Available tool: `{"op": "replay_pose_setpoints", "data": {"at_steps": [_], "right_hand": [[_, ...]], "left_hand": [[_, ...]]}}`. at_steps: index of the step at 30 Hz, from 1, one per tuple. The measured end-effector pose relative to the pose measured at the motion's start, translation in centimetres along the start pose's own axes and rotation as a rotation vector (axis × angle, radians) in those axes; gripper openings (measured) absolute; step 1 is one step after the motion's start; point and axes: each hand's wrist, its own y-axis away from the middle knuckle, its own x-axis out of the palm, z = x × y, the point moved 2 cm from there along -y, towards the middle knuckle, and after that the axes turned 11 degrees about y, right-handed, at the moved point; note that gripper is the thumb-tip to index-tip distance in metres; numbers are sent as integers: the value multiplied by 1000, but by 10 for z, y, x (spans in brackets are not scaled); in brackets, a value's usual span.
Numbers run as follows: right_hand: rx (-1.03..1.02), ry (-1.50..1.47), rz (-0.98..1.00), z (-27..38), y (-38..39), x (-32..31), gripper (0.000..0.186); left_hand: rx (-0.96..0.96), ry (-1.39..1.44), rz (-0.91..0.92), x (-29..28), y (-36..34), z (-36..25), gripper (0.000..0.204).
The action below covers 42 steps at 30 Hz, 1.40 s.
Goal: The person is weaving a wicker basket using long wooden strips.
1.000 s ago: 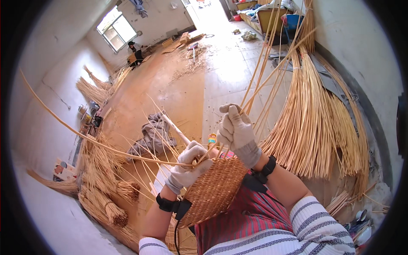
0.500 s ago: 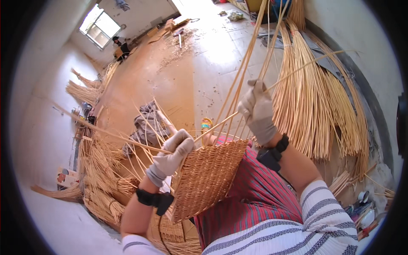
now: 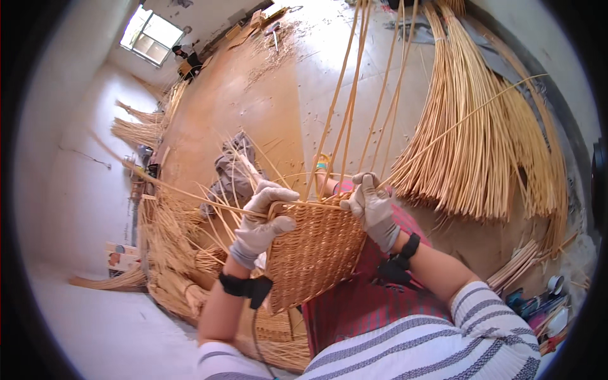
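A partly woven wicker basket is tilted in front of my lap, its tight brown weave facing me and long upright stakes rising from its rim. My left hand, in a pale glove, is closed on the basket's upper left corner, thumb and fingers either side of a bent strand. My right hand, gloved too, pinches a wicker strand at the right end of the rim. Between the hands that strand lies along the top edge. A long end trails out past each hand.
A large fanned bundle of wicker rods lies on the floor to the right. More bundles are heaped at the left wall. A grey cloth is beyond my left hand. Tools lie at lower right; another person is far back.
My right hand has come down from above the basket to its rim, bringing the strand flat along the edge. The left hand's fingers have shifted at the corner.
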Motion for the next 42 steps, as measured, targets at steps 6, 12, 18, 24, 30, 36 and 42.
{"op": "replay_pose_setpoints", "data": {"at_steps": [6,12,18,24,30,36,42], "right_hand": [[-68,72,22,-8,4,-6,26],[-115,203,57,1,21,-11,20],[33,173,31,20,63,-11,13],[-208,471,422,77,103,11,27],[-580,875,460,170,-14,53,15],[-795,2046,579,147,-109,70,25],[-130,2226,1288,88,-130,132,32]], "left_hand": [[-180,-39,-138,4,-5,10,21],[-339,-146,-105,-1,-13,8,22],[-422,-105,-98,-2,-23,10,26],[-423,-128,-119,6,-24,-1,29],[-349,-94,-171,11,-15,6,30],[-336,-34,-252,13,-6,9,25],[-186,-186,-176,-4,-3,17,27]]}}
